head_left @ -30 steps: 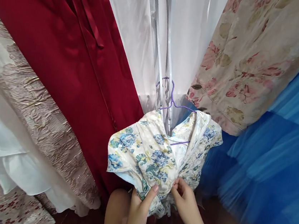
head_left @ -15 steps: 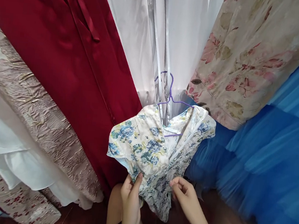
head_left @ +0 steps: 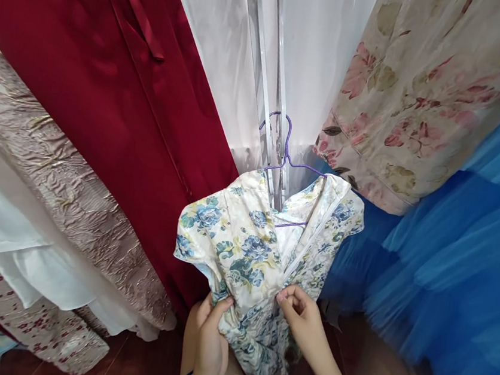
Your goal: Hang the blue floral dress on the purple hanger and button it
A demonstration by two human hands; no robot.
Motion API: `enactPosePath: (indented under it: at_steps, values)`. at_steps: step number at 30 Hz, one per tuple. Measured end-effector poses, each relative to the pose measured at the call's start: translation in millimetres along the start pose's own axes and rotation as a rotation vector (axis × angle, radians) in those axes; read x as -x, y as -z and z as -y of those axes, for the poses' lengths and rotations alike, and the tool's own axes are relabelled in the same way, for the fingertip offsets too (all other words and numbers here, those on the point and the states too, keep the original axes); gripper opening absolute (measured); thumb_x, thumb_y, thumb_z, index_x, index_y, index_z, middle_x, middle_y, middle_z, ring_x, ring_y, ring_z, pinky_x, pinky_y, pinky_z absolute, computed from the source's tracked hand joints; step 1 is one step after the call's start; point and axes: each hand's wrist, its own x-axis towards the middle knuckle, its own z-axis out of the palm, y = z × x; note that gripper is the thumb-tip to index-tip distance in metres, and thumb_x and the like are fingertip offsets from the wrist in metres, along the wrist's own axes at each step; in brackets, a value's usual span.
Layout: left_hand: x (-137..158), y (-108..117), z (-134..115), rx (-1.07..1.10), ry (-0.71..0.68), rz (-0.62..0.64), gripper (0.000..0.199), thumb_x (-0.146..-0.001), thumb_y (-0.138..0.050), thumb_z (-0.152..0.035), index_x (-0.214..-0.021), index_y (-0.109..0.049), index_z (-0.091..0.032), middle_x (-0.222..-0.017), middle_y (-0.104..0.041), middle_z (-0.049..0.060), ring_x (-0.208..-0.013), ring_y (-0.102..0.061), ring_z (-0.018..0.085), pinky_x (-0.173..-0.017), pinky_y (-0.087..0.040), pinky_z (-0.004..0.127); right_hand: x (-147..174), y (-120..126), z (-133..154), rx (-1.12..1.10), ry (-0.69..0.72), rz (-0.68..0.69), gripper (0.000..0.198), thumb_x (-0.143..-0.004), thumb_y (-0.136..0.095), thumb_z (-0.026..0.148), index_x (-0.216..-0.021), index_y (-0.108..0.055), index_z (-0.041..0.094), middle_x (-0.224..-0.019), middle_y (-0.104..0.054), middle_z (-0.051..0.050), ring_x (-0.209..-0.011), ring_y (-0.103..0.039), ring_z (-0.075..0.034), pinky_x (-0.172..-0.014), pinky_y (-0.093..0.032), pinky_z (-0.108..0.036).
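Observation:
A white dress point(head_left: 256, 248) with blue and yellow flowers hangs from a purple wire hanger point(head_left: 287, 149), its V-shaped opening lying partly apart with a pale zip edge on the right side. My left hand point(head_left: 213, 322) is closed on the left side of the dress below the sleeve, thumb in front and fingers behind the cloth. My right hand point(head_left: 299, 310) pinches the fabric at the lower end of the opening. The lower part of the dress hangs bunched between and below my hands.
White straps point(head_left: 268, 81) run down to the hanger. A red satin garment point(head_left: 107, 93) and a beige textured one point(head_left: 78, 192) hang at left. A pink-flowered garment point(head_left: 412, 110) and blue tulle point(head_left: 431, 262) hang at right. Below is a dark reddish floor point(head_left: 135, 361).
My right hand has moved up and left, onto the lower end of the opening. My left hand has shifted slightly left and down, and the dress front is spread flatter.

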Motion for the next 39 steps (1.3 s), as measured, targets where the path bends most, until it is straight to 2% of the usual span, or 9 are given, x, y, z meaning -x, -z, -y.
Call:
enactPosePath:
  at_steps: [8, 15, 20, 22, 26, 28, 31, 33, 39]
  values:
    - [4.6, -2.9, -8.6, -0.015, -0.011, -0.016, 0.049, -0.063, -0.078, -0.021, -0.111, -0.072, -0.018, -0.097, -0.075, 0.005, -0.096, -0.071, 0.028, -0.087, -0.056, 0.036, 17.3, -1.7, 10.6, 0.013, -0.062, 0.077, 0.038, -0.096, -0.047, 0.051, -0.072, -0.041, 0.022, -0.059, -0.039, 0.006, -0.055, -0.036, -0.012, -0.054, -0.031, -0.025]
    - [9.1, 0.4, -12.3, -0.001, 0.025, -0.002, 0.047, -0.061, -0.079, -0.022, -0.108, -0.073, -0.016, -0.093, -0.075, 0.006, -0.091, -0.071, 0.028, -0.083, -0.057, 0.036, 26.6, 13.1, 30.4, 0.056, -0.015, 0.185, 0.036, -0.101, -0.042, 0.045, -0.074, -0.045, 0.021, -0.059, -0.043, 0.005, -0.057, -0.04, -0.013, -0.058, -0.033, -0.026]
    - [8.1, -2.1, -11.7, -0.025, -0.014, -0.011, 0.048, -0.068, -0.078, -0.025, -0.114, -0.069, -0.019, -0.104, -0.073, 0.007, -0.106, -0.067, 0.031, -0.092, -0.053, 0.04, 28.1, 16.7, 30.5, 0.041, 0.004, 0.134, 0.036, -0.098, -0.05, 0.047, -0.074, -0.049, 0.02, -0.061, -0.037, 0.005, -0.058, -0.035, -0.012, -0.056, -0.028, -0.026]
    - [7.7, -3.3, -7.4, -0.087, -0.166, -0.053, 0.048, -0.072, -0.077, -0.025, -0.119, -0.066, -0.022, -0.117, -0.069, 0.007, -0.119, -0.06, 0.03, -0.102, -0.047, 0.04, 29.3, 17.0, 29.7, 0.049, 0.008, 0.116, 0.037, -0.097, -0.051, 0.048, -0.073, -0.049, 0.019, -0.061, -0.037, 0.005, -0.059, -0.035, -0.012, -0.056, -0.027, -0.027]
    - [11.1, -2.4, 9.7, -0.267, -0.721, -0.243, 0.063, -0.066, -0.082, -0.021, -0.124, -0.058, -0.027, -0.137, -0.054, 0.005, -0.135, -0.044, 0.028, -0.112, -0.037, 0.036, 31.4, 16.1, 30.8, 0.014, -0.017, 0.111, 0.038, -0.097, -0.053, 0.049, -0.073, -0.049, 0.019, -0.058, -0.034, 0.006, -0.056, -0.031, -0.011, -0.054, -0.024, -0.027]
    - [13.9, -2.3, 20.9, -0.409, -0.742, -0.142, 0.05, -0.067, -0.082, -0.023, -0.114, -0.064, -0.025, -0.125, -0.061, 0.007, -0.123, -0.054, 0.029, -0.104, -0.044, 0.036, 31.9, 14.7, 33.3, -0.018, -0.033, 0.116, 0.038, -0.096, -0.054, 0.049, -0.073, -0.048, 0.019, -0.057, -0.033, 0.007, -0.054, -0.029, -0.01, -0.052, -0.022, -0.026]
    - [16.7, -6.3, 38.2, -0.69, -0.503, 0.303, 0.021, -0.078, -0.072, -0.026, -0.098, -0.07, -0.021, -0.1, -0.07, 0.009, -0.098, -0.065, 0.027, -0.088, -0.051, 0.035, 32.2, 12.0, 37.5, -0.051, -0.036, 0.14, 0.038, -0.095, -0.056, 0.048, -0.073, -0.05, 0.018, -0.056, -0.035, 0.007, -0.053, -0.029, -0.01, -0.052, -0.021, -0.026]
    - [17.4, -11.2, 49.2, -0.777, -0.424, 0.476, 0.016, -0.083, -0.065, -0.024, -0.098, -0.069, -0.02, -0.095, -0.071, 0.008, -0.092, -0.066, 0.025, -0.085, -0.05, 0.033, 32.3, 11.0, 39.0, -0.066, -0.031, 0.15, 0.038, -0.095, -0.057, 0.048, -0.073, -0.051, 0.018, -0.056, -0.036, 0.007, -0.053, -0.029, -0.009, -0.052, -0.021, -0.026]
    - [19.0, -21.6, 69.1, -0.804, -0.525, 0.5, 0.007, -0.089, -0.055, -0.018, -0.084, -0.059, -0.02, -0.078, -0.063, 0.0, -0.077, -0.058, 0.016, -0.073, -0.045, 0.024, 32.2, 14.2, 36.4, -0.089, -0.042, 0.14, 0.038, -0.094, -0.058, 0.048, -0.072, -0.051, 0.018, -0.054, -0.038, 0.007, -0.05, -0.029, -0.008, -0.05, -0.02, -0.025]
